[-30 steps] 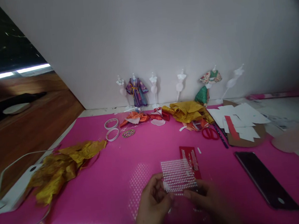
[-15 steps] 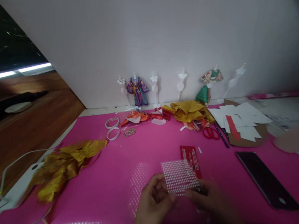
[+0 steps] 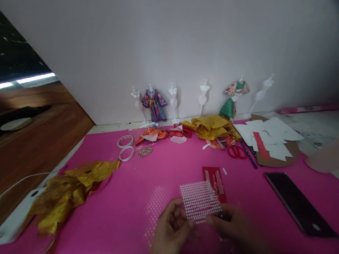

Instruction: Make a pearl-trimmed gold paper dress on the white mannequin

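rhinestone sheet (image 3: 199, 201) sits pinched between left hand (image 3: 170, 232) and right hand (image 3: 234, 227) above the pink mat (image 3: 120, 209). better kept flat (peeling slowly), i'd judge.

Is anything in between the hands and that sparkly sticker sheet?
No. The left hand and right hand both pinch the clear gem sticker sheet directly at its lower edge, lifted above the pink mat. A red sticker card lies just behind it.
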A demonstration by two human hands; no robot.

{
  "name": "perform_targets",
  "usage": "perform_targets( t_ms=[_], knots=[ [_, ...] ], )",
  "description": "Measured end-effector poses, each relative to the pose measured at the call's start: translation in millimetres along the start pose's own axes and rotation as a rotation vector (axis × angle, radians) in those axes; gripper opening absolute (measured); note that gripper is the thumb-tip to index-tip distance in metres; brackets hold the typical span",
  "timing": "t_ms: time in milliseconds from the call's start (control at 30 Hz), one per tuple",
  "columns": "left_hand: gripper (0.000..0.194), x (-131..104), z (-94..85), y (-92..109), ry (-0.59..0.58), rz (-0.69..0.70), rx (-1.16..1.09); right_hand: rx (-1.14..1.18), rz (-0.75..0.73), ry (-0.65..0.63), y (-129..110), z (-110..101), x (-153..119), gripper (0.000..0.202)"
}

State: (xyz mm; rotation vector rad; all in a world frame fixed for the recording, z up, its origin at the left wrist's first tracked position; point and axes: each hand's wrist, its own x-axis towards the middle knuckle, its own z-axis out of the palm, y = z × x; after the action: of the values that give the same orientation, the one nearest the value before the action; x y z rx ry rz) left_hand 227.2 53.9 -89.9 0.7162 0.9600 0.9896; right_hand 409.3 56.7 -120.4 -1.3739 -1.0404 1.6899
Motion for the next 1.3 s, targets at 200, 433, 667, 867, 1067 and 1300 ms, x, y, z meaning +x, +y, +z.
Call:
perform_targets(
  t_ms=[200,433,667,867,1067,1300],
  knots=[
    [0.032,10,-7.1,-11,-0.058,0.070,0.016,0.037,0.005,-0.013,6,3,5,0.026],
    [0.029,23,-14.4,-32,-0.028,0.120,0.019,-0.008,-0.009,0.012,10,9,14,0.028],
    [0.031,23,-17.0,-29,-0.031,0.159,0.007,-0.029,-0.031,0.007,7,8,15,0.038],
    [0.027,18,-16.8,-25,0.007,0.147,0.016,0.007,-0.046,-0.016,6,12,8,0.035],
    [0.031,20,-21.7,-22,0.049,0.126,0.066,0.093,-0.110,0.005,8,7,13,0.040],
    [0.034,20,-27.0,-23,0.069,0.129,0.086,0.113,-0.107,0.069,10,4,16,0.046]
  ],
)
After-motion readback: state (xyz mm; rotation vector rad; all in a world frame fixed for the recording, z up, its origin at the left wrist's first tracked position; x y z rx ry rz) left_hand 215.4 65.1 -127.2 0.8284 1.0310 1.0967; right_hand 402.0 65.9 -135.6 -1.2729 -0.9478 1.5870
